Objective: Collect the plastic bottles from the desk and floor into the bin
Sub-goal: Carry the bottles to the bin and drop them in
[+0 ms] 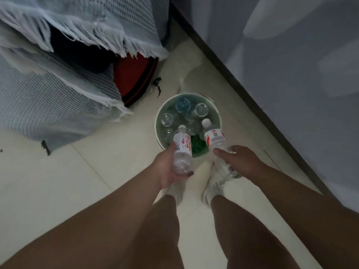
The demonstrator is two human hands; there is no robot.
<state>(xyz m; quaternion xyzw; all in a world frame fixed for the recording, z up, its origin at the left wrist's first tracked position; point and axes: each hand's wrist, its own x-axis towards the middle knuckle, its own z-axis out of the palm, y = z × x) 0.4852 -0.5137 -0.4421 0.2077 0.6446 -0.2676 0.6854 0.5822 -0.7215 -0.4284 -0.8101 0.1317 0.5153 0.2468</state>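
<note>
A round white bin stands on the tiled floor just ahead of my feet. Several clear bottles stand upright inside it, with a green one at the near side. My left hand grips a clear bottle with a red-and-white label, cap pointing at the bin. My right hand holds a second labelled bottle the same way. Both bottles hang over the bin's near rim.
A fringed pale cloth drapes over furniture at the left, with a red and black object beneath it. A wall with a dark skirting runs along the right. My white shoes stand close to the bin.
</note>
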